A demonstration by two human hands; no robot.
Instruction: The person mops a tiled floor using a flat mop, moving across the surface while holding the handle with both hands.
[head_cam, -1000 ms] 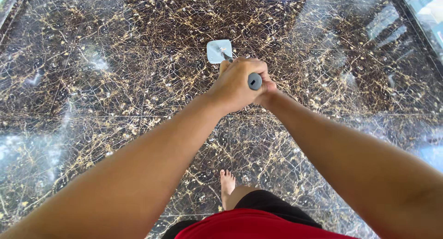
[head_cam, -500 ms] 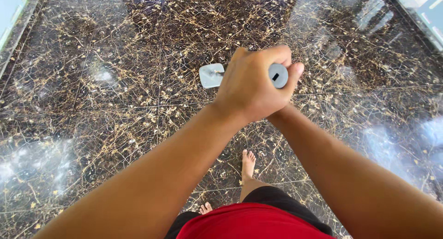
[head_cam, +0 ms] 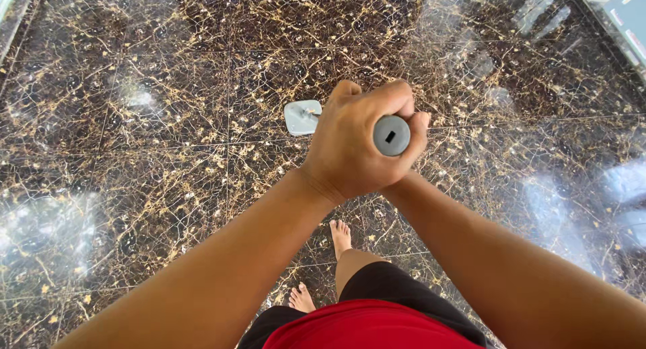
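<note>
Overhead, round grey mop handle [head_cam: 391,135]

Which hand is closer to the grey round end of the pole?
Left. The left hand wraps the pole right at its grey end cap. The right hand is mostly hidden behind it, lower on the pole.

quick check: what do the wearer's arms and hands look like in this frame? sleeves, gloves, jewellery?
Both arms are bare up to the frame edge: no sleeves in view. The left hand has no glove, ring or watch, and its wrist is plain. The right hand is mostly hidden behind the left; what shows is ungloved too. Lower down, a red shirt and black shorts show, and the feet are bare.
</note>
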